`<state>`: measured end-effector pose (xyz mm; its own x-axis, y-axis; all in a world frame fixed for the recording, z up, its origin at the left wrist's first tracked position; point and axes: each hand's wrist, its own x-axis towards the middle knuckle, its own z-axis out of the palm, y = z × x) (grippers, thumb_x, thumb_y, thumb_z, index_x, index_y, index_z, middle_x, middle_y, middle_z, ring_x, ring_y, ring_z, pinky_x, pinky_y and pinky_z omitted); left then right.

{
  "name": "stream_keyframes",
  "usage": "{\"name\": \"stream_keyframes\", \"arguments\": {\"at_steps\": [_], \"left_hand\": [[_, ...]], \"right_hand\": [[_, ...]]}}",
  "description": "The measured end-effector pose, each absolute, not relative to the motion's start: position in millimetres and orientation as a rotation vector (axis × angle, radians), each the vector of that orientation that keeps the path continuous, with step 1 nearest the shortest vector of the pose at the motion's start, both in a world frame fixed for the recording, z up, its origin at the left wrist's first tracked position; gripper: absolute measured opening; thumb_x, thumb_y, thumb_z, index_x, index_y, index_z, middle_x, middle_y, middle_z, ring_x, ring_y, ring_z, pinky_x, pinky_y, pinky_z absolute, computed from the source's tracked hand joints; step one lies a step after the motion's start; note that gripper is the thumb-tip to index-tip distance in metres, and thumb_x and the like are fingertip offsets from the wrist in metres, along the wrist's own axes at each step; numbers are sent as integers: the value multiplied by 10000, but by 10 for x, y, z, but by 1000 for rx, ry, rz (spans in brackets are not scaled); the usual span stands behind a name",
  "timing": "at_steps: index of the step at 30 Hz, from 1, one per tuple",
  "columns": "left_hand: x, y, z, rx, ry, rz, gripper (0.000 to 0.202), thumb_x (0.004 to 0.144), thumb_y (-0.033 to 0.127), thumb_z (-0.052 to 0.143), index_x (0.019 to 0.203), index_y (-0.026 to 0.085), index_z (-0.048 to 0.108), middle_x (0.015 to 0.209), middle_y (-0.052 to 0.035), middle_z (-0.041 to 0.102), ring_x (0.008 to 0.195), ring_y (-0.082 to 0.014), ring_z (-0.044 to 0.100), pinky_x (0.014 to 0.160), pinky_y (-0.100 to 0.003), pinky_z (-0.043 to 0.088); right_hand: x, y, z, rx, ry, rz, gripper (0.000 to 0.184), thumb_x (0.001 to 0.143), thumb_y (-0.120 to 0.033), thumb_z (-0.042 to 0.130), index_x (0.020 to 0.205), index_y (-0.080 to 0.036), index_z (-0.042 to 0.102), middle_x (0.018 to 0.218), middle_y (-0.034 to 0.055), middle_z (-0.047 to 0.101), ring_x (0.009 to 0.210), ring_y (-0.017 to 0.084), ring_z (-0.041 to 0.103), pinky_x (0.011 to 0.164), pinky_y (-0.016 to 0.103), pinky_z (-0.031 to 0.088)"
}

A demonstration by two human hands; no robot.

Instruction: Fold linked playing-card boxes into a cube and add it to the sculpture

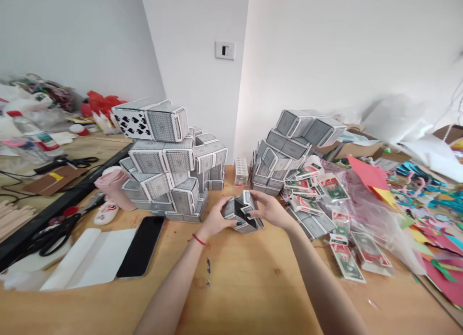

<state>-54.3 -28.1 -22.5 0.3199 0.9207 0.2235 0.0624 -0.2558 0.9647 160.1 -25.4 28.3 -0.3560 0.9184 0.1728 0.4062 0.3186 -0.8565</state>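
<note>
Both my hands meet over the middle of the wooden table [246,287]. My left hand [216,219] and my right hand [269,210] are closed around a small grey patterned card box [241,212] with a dark inside, holding it just above the tabletop. A red string circles my left wrist. A tall stack of assembled grey boxes [164,161] rises to the left of my hands, another stack [289,144] to the right. Flat unfolded card packs [340,229] with red and green print lie scattered by my right forearm.
A black phone [142,246] lies on white paper [90,262] at the left. Black scissors [54,234], a pink cup [115,185] and clutter fill the far left. Clear plastic and coloured paper scraps [430,229] cover the right side. Walls meet behind in a corner.
</note>
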Motion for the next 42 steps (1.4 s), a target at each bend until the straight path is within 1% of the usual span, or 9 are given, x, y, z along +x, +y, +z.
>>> {"name": "stream_keyframes", "arguments": {"at_steps": [3, 5, 9, 14, 18, 24, 34, 37, 42], "left_hand": [[-593, -180, 91, 1682, 880, 1037, 739, 497, 208, 815, 1178, 164, 530, 1212, -123, 569, 1129, -275, 532, 1000, -433, 388], [-608, -133, 265, 1706, 801, 975, 733, 518, 208, 805, 1196, 178, 526, 1242, -114, 559, 1143, -268, 529, 1006, -430, 390], [-606, -95, 452, 1750, 780, 924, 706, 570, 228, 777, 1224, 209, 512, 1256, -95, 561, 1137, -258, 540, 992, -433, 412], [-607, -91, 506, 1857, 865, 951, 674, 565, 218, 779, 1195, 209, 543, 1234, -86, 582, 1115, -254, 557, 966, -403, 433], [-619, -110, 548, 1929, 916, 982, 678, 554, 197, 779, 1192, 224, 553, 1202, -74, 605, 1079, -254, 579, 938, -387, 450], [-628, -126, 584, 2004, 950, 974, 694, 540, 207, 783, 1194, 235, 553, 1175, -58, 618, 1056, -253, 587, 928, -381, 456], [-612, -148, 628, 2048, 985, 902, 681, 553, 242, 780, 1188, 205, 534, 1199, -65, 594, 1087, -243, 561, 944, -363, 444], [-611, -158, 650, 2046, 993, 919, 672, 567, 236, 771, 1192, 203, 527, 1211, -67, 585, 1098, -242, 553, 955, -361, 438], [-627, -148, 632, 2029, 978, 981, 684, 581, 241, 772, 1208, 198, 503, 1223, -81, 569, 1127, -244, 535, 979, -381, 423]], "right_hand": [[1604, -302, 438, -1099, -1853, 930, 665, 604, -280, 762, 1228, -214, 540, 1222, 72, 595, 1137, 238, 538, 1017, 383, 365], [1587, -332, 539, -1085, -1840, 885, 660, 604, -269, 763, 1225, -224, 545, 1243, 66, 583, 1162, 237, 520, 1037, 382, 345], [1565, -364, 657, -1106, -1824, 859, 629, 623, -259, 746, 1222, -245, 554, 1226, 55, 597, 1128, 246, 542, 1012, 397, 379], [1566, -369, 633, -1075, -1814, 900, 622, 652, -269, 732, 1243, -249, 538, 1246, 55, 580, 1147, 252, 527, 1018, 405, 379], [1539, -374, 596, -1099, -1821, 844, 632, 654, -278, 735, 1251, -249, 531, 1260, 60, 567, 1170, 253, 511, 1038, 399, 357], [1505, -392, 630, -1119, -1831, 789, 628, 658, -264, 726, 1254, -255, 532, 1274, 56, 558, 1185, 257, 501, 1050, 398, 344], [1520, -456, 681, -1193, -1839, 743, 616, 667, -254, 718, 1253, -229, 529, 1238, 62, 583, 1150, 237, 529, 1022, 385, 378], [1514, -475, 717, -1199, -1825, 739, 611, 668, -244, 719, 1251, -238, 533, 1234, 58, 589, 1141, 238, 539, 1011, 376, 393], [1510, -480, 702, -1222, -1711, 759, 663, 641, -268, 751, 1262, -236, 520, 1257, 72, 576, 1177, 256, 518, 1036, 405, 369]]}}
